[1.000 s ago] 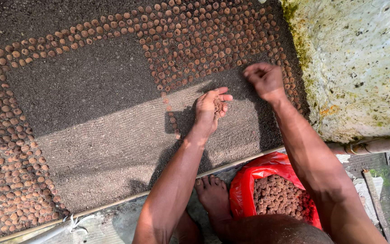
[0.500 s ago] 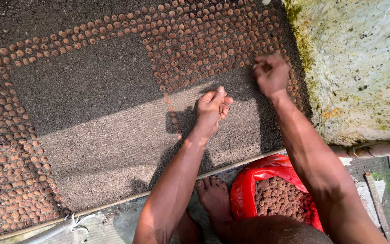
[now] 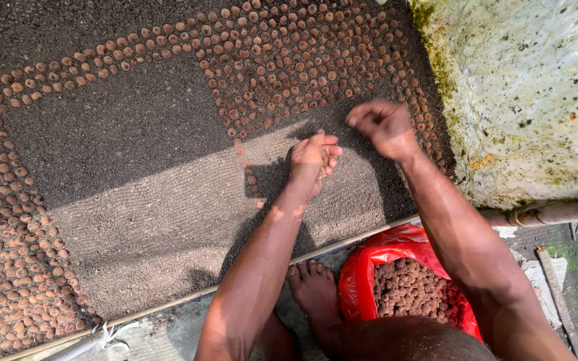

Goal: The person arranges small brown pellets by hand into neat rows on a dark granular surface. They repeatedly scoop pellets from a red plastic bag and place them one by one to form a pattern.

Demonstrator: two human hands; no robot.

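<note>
The left hand point(image 3: 312, 160) is cupping a few small round brown seeds point(image 3: 332, 159) over the dark soil bed point(image 3: 122, 140). The right hand point(image 3: 382, 124), fingertips pinched, perhaps on one seed, is hovering beside the laid seed rows point(image 3: 289, 60); each seed should be going in snug against its neighbour.

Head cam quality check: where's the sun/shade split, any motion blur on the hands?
Head view: hard sunlight cuts a diagonal band across the soil bed, far part in shade; the right hand is smeared by motion blur, the left hand sharper and casting a dark shadow on the soil; the concrete wall is bright, near washed out; seed rows and red bag stay in focus.
</note>
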